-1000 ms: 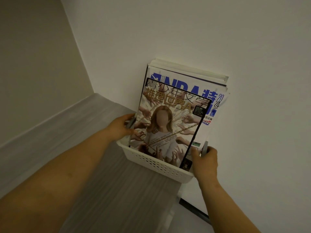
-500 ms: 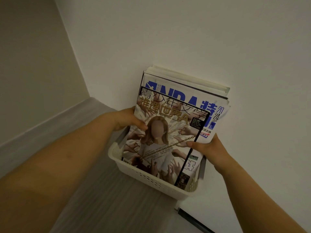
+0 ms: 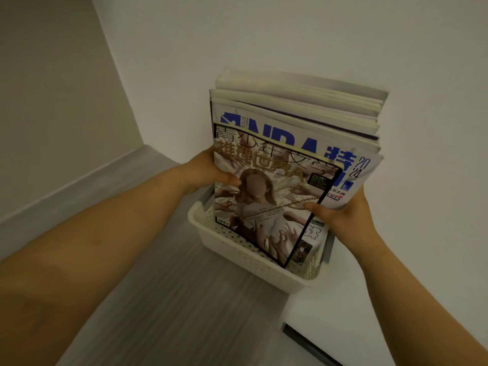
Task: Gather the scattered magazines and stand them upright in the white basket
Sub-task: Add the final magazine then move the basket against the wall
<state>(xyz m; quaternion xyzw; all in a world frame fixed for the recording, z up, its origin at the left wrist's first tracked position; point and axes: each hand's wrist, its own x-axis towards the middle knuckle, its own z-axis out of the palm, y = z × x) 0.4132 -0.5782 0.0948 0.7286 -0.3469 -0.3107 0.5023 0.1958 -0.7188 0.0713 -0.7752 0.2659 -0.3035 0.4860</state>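
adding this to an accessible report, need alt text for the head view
The left hand and right hand hold the side edges of magazines standing upright in a white basket, thumbs on the front cover. The basket sits on a grey surface by a white wall.

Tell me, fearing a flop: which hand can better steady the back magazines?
Right, likely: right hand wraps the edge of the blue-titled magazine; left hand thumbs only the front magazine.
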